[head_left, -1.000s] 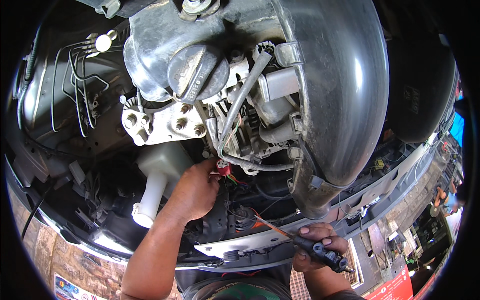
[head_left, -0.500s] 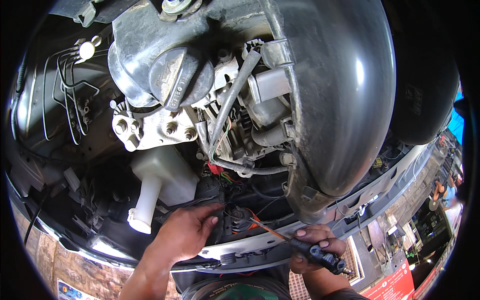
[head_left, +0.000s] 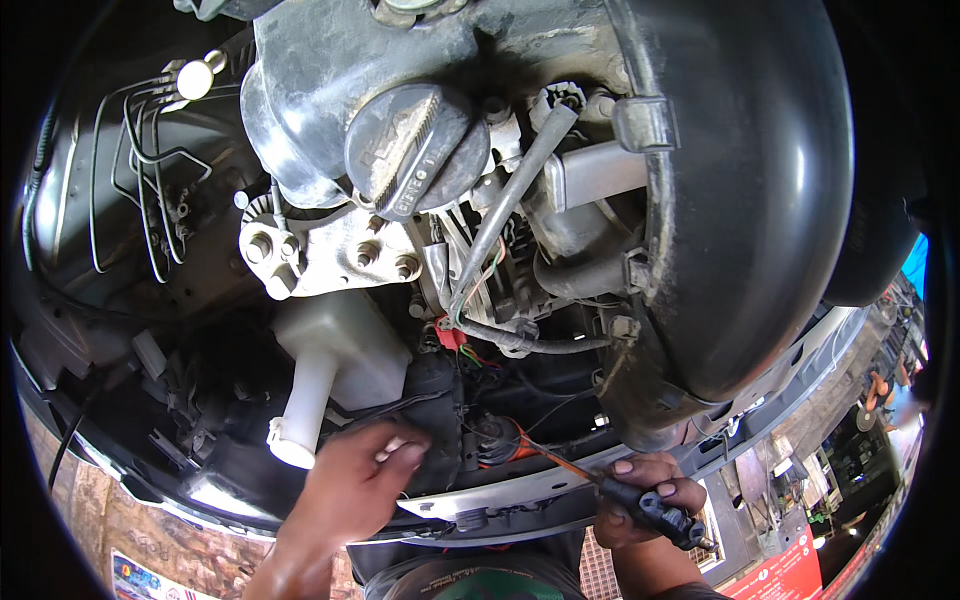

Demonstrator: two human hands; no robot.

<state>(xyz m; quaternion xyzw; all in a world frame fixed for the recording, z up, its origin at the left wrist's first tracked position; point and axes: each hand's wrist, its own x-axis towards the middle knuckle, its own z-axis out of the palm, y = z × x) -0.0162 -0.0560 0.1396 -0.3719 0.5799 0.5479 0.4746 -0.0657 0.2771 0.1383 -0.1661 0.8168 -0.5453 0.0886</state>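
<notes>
My left hand (head_left: 360, 480) is curled above the front edge of the engine bay, thumb and forefinger together. A small pale spot shows between them; whether they hold something is unclear. My right hand (head_left: 650, 495) grips a slim tool with a black handle (head_left: 655, 518) and a thin orange shaft (head_left: 570, 465). Its shaft slants up and left toward a round dark part with an orange rim (head_left: 505, 440); whether its tip touches is unclear. Near my left hand stands a whitish plastic reservoir (head_left: 345, 360) with a capped filler neck.
Behind my hands lies the engine, with a black oil cap (head_left: 415, 150), a metal bracket (head_left: 335, 255) and a grey wire harness (head_left: 520, 200). A large black air duct (head_left: 750, 200) arches over the right side. The pale front crossmember (head_left: 500, 495) runs below my hands.
My left hand has drawn back slightly from the dark parts, its fingers curling in. The right hand with the tool has shifted a little to the right. The whole view has shifted too.
</notes>
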